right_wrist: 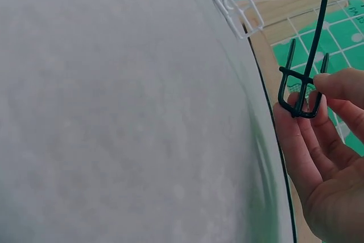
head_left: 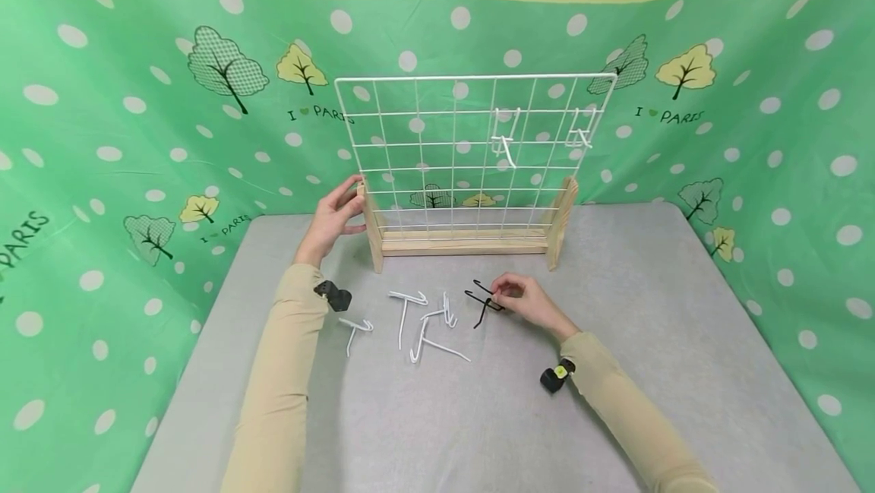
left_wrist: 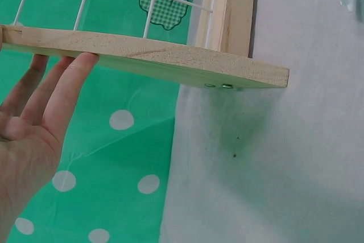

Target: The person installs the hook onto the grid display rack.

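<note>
My left hand is at the left wooden upright of a white wire grid rack. In the left wrist view, fairly straight fingers touch the upright's outer side. Just above the table, my right hand pinches a black wire display hook between thumb and fingertips. The right wrist view shows the hook's U-shaped frame in the fingers, its long prong pointing up past them. Two white hooks hang on the grid, one right of centre and another near the right edge.
Several white wire hooks lie loose on the grey tabletop, left of the black hook and in front of the rack. A wooden crossbar joins the uprights. Green printed cloth surrounds the table at the back and sides.
</note>
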Available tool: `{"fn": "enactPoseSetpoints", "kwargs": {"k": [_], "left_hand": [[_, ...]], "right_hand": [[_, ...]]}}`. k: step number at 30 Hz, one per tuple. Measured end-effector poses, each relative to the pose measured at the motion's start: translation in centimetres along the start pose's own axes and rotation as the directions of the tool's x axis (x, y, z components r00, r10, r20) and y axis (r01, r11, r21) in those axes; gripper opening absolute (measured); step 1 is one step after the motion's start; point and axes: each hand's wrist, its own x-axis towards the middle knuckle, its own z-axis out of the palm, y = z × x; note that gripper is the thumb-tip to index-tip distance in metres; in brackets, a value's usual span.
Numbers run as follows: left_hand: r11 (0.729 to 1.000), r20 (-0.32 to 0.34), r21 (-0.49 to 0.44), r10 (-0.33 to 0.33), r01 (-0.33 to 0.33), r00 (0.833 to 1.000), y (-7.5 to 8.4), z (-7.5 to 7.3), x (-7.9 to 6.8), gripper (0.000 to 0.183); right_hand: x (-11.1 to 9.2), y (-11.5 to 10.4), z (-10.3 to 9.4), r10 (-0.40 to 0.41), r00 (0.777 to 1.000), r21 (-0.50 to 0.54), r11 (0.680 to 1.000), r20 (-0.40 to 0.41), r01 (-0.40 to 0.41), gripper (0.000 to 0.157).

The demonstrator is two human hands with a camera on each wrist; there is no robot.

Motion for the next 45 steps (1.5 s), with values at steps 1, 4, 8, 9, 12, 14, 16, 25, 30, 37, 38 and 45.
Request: {"fn": "enactPoseSetpoints", "kwargs": {"k": [1,4,8,9,12,14,16,25,30,37,38,45], "left_hand": [[1.000,0.000,0.000,0.000,0.000,1.000,0.0,0.0,0.0,0.053],[1.000,0.001,0.001,0.002,-0.002,1.000,0.0,0.0,0.0,0.054],[1.000,0.002,-0.003,0.008,-0.008,1.000,-0.1,-0.1,0.0,0.054],[1.000,0.002,-0.006,0.008,-0.008,1.000,-0.1,-0.1,0.0,0.054],[1.000,0.002,-0.005,0.009,-0.009,1.000,-0.1,-0.1,0.0,0.054],[1.000,0.002,-0.002,0.008,-0.008,1.000,-0.1,-0.1,0.0,0.054],[1.000,0.003,-0.001,0.006,-0.006,1.000,-0.2,-0.1,0.1,0.053],[1.000,0.001,-0.014,-0.003,0.003,1.000,-0.2,-0.1,0.1,0.053],[1.000,0.000,-0.015,-0.001,0.001,1.000,-0.2,-0.1,0.1,0.054],[1.000,0.000,-0.014,-0.005,0.005,1.000,-0.3,-0.1,0.1,0.054],[1.000,0.001,-0.013,-0.004,0.004,1.000,-0.3,-0.1,0.1,0.053],[1.000,0.005,-0.005,0.005,-0.005,1.000,-0.3,-0.1,0.3,0.052]], "right_hand": [[0.0,0.0,0.0,-0.003,1.000,0.001,1.000,-0.005,0.003,0.012],[0.2,-0.1,0.0,-0.012,1.000,0.003,1.000,-0.025,0.012,0.012],[0.5,-0.4,0.0,-0.024,0.999,0.009,1.000,-0.041,0.025,0.012],[0.5,-0.5,0.0,-0.029,0.999,0.009,1.000,-0.043,0.029,0.013],[0.7,-0.7,0.0,-0.042,0.998,0.017,0.999,-0.049,0.043,0.014],[0.9,-0.8,-0.1,-0.046,0.997,0.026,0.999,-0.055,0.047,0.014],[1.1,-0.9,-0.1,-0.050,0.997,0.033,0.998,-0.062,0.052,0.014],[2.3,-1.6,-0.5,-0.057,0.996,0.056,0.997,-0.074,0.061,0.016],[2.8,-2.6,-0.5,-0.060,0.995,0.057,0.996,-0.084,0.065,0.014],[3.3,-3.5,-0.2,-0.059,0.994,0.069,0.995,-0.094,0.066,0.015],[3.5,-3.5,-0.2,-0.063,0.993,0.079,0.994,-0.099,0.071,0.015],[5.2,-2.9,-0.1,-0.015,0.984,0.218,0.974,-0.176,0.054,0.014]]}}
